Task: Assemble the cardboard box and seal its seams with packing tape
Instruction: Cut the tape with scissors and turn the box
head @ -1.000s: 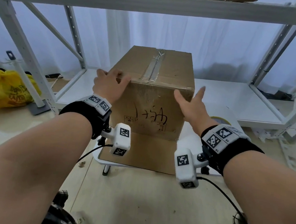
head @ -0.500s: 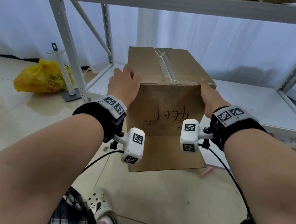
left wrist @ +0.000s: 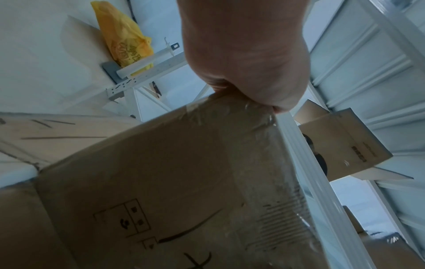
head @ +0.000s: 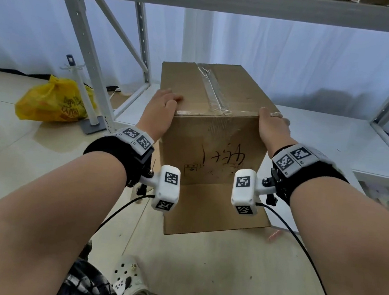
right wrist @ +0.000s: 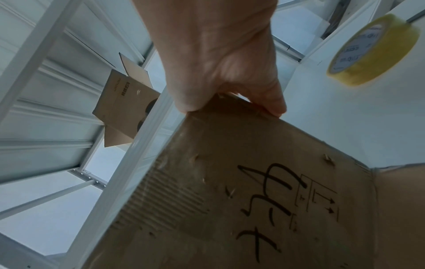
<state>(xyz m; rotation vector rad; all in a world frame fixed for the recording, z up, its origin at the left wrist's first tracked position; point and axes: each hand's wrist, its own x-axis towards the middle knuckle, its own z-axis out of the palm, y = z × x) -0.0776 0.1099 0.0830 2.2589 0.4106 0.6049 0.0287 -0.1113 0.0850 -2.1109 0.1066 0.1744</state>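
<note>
A brown cardboard box [head: 212, 149] stands upright in front of me, with black handwriting on its near face. Clear packing tape [head: 212, 89] runs along its top seam and down over the near edge. My left hand [head: 163, 107] grips the box's near top left corner [left wrist: 230, 102], fingers over the top. My right hand [head: 270, 122] grips the near top right corner [right wrist: 230, 105], fingers round the side. A bottom flap [head: 213, 211] sticks out toward me above the floor. A yellowish tape roll [right wrist: 372, 51] lies on a white surface to the right.
A white metal shelf frame [head: 85, 41] surrounds the box, with a low white shelf [head: 320, 135] behind and right. A yellow plastic bag [head: 53, 101] lies on the floor at left beside a white post. Another cardboard box [right wrist: 124, 102] sits overhead. My foot is below.
My right hand went from outstretched fingers at the box's edge to a grip on the top right corner. My left hand stayed on the top left corner. The view swung left.
</note>
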